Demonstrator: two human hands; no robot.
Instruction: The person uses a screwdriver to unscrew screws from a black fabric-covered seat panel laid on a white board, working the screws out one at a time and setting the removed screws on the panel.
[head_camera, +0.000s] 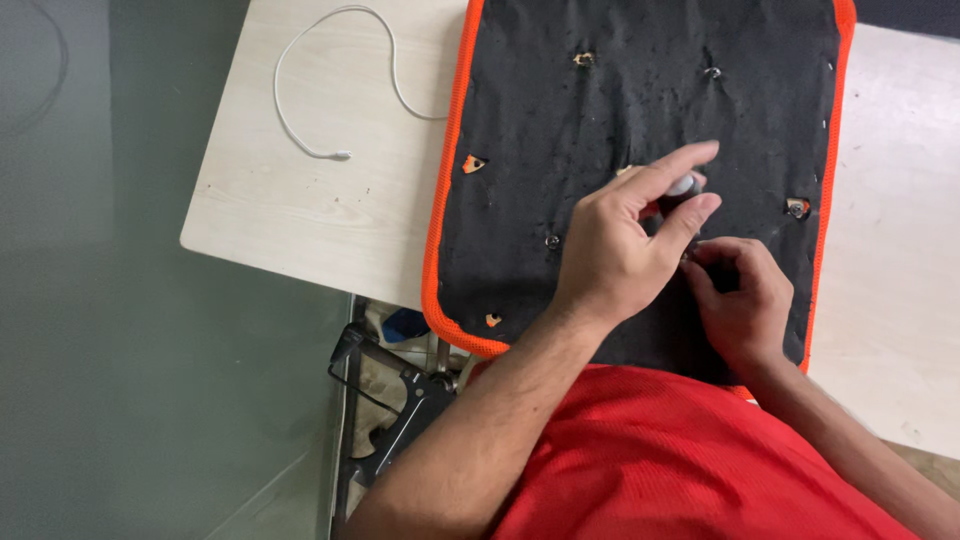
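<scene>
A black fabric panel with an orange mesh border (600, 110) lies flat on a pale wooden table (320, 200). Several small metal fasteners and torn holes dot its surface. My left hand (625, 240) reaches over the panel's middle and pinches a small grey-tipped tool with a reddish part (683, 187) between thumb and fingers. Just to its right, my right hand (740, 295) rests on the fabric with its fingers curled at a spot near the tool's lower end. What the right fingers hold is hidden.
A white cable (330, 80) loops across the table's left part. A black metal frame (400, 400) sits below the table's edge, over a grey-green floor (120, 300). My red shirt (680, 460) fills the bottom of the view.
</scene>
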